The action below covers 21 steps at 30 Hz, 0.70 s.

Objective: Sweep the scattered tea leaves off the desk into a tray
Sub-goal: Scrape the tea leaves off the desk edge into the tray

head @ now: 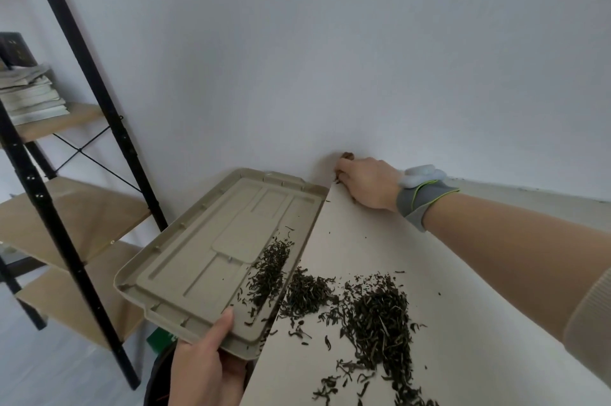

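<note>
Most of the leaves (380,309) lie in a dark heap on the surface (463,323) near its left edge; I see a smaller pile already in the tray (198,256). My left hand (206,369) grips the tray's near corner, thumb on the rim, holding it against the edge. My right hand (367,182) is curled at the far corner by the wall, fingers over a few leaves.

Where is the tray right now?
The tray is at lower left, held by the left hand against the desk edge beside the tea leaves.
</note>
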Each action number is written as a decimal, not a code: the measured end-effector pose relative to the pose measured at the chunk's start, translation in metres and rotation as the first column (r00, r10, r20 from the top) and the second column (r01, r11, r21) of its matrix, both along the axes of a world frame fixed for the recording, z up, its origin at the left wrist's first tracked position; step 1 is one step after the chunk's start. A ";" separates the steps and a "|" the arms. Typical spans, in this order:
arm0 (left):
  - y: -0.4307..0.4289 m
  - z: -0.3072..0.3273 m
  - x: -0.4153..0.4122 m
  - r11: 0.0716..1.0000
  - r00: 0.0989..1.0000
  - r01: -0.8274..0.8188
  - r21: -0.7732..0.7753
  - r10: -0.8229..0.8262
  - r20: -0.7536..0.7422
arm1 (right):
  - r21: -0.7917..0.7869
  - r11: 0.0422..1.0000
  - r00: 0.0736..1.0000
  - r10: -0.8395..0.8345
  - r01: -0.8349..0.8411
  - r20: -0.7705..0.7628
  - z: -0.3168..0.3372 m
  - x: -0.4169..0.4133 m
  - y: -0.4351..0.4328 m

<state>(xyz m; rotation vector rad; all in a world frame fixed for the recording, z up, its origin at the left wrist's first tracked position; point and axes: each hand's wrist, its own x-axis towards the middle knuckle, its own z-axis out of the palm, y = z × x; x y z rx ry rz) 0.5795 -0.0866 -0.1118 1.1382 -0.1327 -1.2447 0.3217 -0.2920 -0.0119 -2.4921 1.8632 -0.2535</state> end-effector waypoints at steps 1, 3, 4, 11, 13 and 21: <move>0.000 0.000 0.000 1.000 1.000 -0.002 -0.008 0.002 -0.001 | 0.005 0.999 0.999 0.042 -0.042 0.011 0.001 0.009 0.008; 0.000 0.000 0.001 1.000 1.000 0.006 -0.023 -0.006 -0.009 | 0.009 0.991 0.991 0.135 -0.135 0.017 0.001 0.028 0.029; 0.001 0.000 0.001 0.999 1.000 0.012 -0.033 -0.012 -0.010 | 0.007 0.984 0.984 0.179 -0.179 0.018 -0.001 0.036 0.039; 0.011 -0.004 0.006 0.996 0.998 0.062 -0.069 -0.064 -0.027 | 0.006 0.950 0.926 0.303 -0.312 0.225 0.003 0.054 0.107; 0.014 -0.006 0.011 0.994 0.997 0.079 -0.074 -0.079 0.003 | -0.022 0.977 0.916 0.208 -0.213 0.343 0.008 0.042 0.118; 0.036 -0.014 0.023 0.989 0.996 0.091 -0.115 -0.091 0.008 | -0.110 0.964 0.930 -0.200 0.243 0.307 -0.005 -0.039 0.191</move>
